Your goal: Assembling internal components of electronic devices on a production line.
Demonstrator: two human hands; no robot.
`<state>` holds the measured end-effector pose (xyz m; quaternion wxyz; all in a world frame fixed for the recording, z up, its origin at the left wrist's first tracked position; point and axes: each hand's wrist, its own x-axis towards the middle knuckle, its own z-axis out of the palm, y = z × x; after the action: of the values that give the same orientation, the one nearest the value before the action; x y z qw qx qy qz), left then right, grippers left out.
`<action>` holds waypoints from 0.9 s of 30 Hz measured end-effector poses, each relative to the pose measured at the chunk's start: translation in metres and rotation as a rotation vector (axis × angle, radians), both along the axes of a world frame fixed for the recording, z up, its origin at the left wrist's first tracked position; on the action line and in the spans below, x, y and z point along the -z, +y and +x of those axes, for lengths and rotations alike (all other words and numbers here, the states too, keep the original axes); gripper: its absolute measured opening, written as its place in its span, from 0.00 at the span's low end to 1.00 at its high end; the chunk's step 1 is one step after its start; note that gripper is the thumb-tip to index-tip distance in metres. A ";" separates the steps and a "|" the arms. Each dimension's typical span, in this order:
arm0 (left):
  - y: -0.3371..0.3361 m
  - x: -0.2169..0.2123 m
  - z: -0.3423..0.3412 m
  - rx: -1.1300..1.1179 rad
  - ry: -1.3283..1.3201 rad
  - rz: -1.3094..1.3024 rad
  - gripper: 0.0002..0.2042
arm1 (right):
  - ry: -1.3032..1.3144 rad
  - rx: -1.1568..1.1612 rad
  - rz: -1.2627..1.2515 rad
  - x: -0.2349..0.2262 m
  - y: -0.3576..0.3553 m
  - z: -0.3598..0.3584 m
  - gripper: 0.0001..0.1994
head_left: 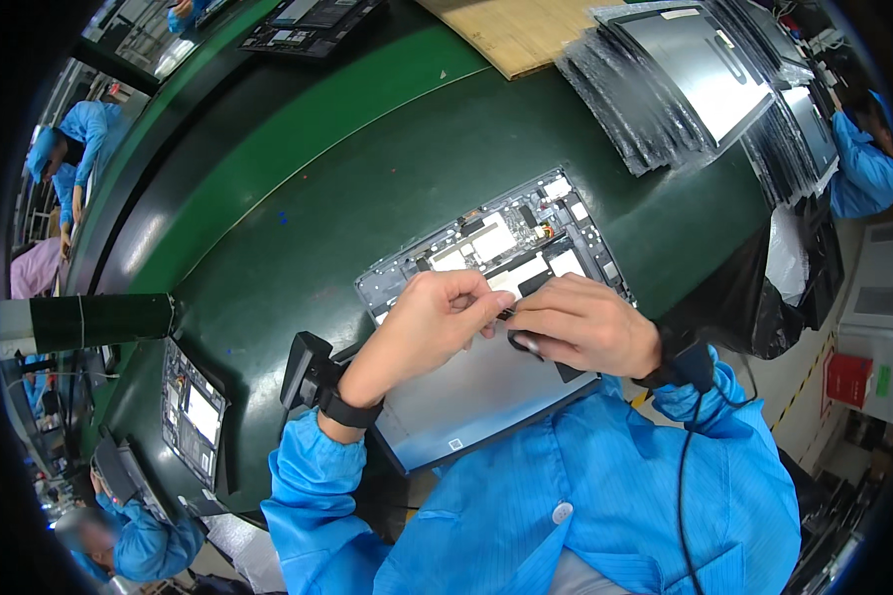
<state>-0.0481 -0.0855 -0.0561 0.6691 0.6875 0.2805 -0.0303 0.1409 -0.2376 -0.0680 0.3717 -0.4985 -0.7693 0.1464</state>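
Note:
An opened laptop (471, 236) lies in front of me, its circuit board and inner parts exposed. Its flat grey panel (446, 407) extends toward my body. Over the laptop's middle, my left hand (437, 315) is closed in a pinch, thumb against forefinger. My right hand (587, 322) meets it there, its fingers also pinched. A small dark piece (507, 313) shows between the two sets of fingertips; its kind is too small to tell. Something black and curved (518, 341) sticks out under my right fingers, mostly hidden by them.
At the far right stand stacks of grey laptop panels (700, 74) in clear wrap. A brown board (506, 35) lies at the back. Other opened laptops rest at left (194, 412) and far left (313, 22). A green post (99, 325) rises at left. Co-workers in blue sit around.

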 end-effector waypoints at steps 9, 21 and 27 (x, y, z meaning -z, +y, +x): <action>-0.028 0.014 -0.054 -0.086 -0.133 0.960 0.16 | 0.103 0.224 0.009 0.019 0.011 -0.029 0.18; 0.018 0.019 -0.017 -0.052 -0.305 1.022 0.09 | -0.035 0.261 0.004 0.017 0.019 -0.043 0.23; 0.019 0.028 -0.016 -0.087 -0.345 1.024 0.07 | -0.006 0.282 0.051 0.019 0.022 -0.045 0.20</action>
<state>-0.0646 -0.0668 -0.0842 0.2855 0.9083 0.1739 0.2514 0.0959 -0.2158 -0.0869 0.3991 -0.5925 -0.6961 0.0716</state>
